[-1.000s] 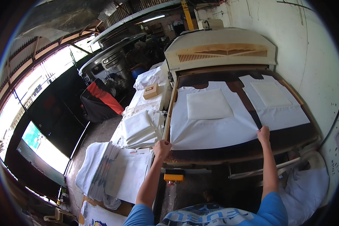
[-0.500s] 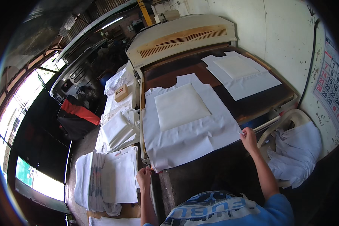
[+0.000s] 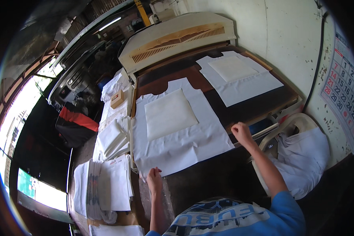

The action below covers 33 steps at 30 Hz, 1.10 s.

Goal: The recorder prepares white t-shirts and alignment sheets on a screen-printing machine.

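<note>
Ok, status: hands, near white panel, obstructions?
Left hand by near white panel, contact unclear; right hand apart, beside its right corner. Panel creased; pale sheet on top.

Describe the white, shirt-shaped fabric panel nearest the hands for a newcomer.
Find the big cream machine with a vented hood. On its dark flat bed, pick the white, shirt-shaped fabric panel nearer and left of its white twin, hem beside the left hand.

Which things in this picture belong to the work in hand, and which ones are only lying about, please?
Apparently in use:
nearer white shirt piece, close to the left hand and right hand
pale sheet on it
farther white shirt piece
dark flat bed under both pieces

Apparently just about:
small tan box
red-and-black bundle
wall calendar
</note>
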{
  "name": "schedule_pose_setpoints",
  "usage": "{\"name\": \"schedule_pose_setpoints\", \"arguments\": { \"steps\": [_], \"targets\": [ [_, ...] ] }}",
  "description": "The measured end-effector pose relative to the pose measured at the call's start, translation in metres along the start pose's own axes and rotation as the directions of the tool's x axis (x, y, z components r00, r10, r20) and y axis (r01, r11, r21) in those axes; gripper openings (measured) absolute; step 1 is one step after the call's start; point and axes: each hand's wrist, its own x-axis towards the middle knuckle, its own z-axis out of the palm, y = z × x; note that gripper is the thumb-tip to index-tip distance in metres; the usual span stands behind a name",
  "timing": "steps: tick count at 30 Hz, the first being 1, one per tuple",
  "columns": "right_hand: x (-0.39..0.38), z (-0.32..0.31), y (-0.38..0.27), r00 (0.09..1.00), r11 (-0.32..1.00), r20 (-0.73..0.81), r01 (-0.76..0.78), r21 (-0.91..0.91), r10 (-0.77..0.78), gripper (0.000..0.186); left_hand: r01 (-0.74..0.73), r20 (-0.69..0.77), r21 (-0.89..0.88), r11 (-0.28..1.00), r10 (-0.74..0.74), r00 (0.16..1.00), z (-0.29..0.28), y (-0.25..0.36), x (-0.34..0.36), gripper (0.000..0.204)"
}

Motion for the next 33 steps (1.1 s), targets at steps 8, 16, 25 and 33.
{"name": "schedule_pose_setpoints", "arguments": {
  "steps": [8, 16, 25, 33],
  "targets": [
    [0.105, 0.026, 0.098, 0.993, 0.998, 0.116, 0.04, -0.05, -0.034, 0.006, 0.103, -0.038, 0.015, 0.995, -0.103, 0.994, 0.032, 0.064, -0.071, 0.028],
    [0.154, 0.09, 0.133, 0.921, 0.969, 0.38, 0.014, -0.245, 0.083, 0.025, 0.441, -0.413, 0.031, 0.897, -0.39, 0.823, -0.006, 0.028, -0.173, 0.03],
    [0.165, 0.071, 0.155, 0.978, 0.983, 0.177, 0.134, -0.127, -0.111, 0.011, 0.512, -0.591, 0.015, 0.859, -0.405, 0.698, -0.011, 0.038, -0.227, 0.028],
    [0.103, -0.028, 0.053, 0.947, 0.978, 0.308, 0.148, -0.148, -0.096, 0.009, 0.391, -0.429, -0.141, 0.91, -0.412, 0.804, -0.012, 0.023, -0.137, 0.026]
  ]
}}
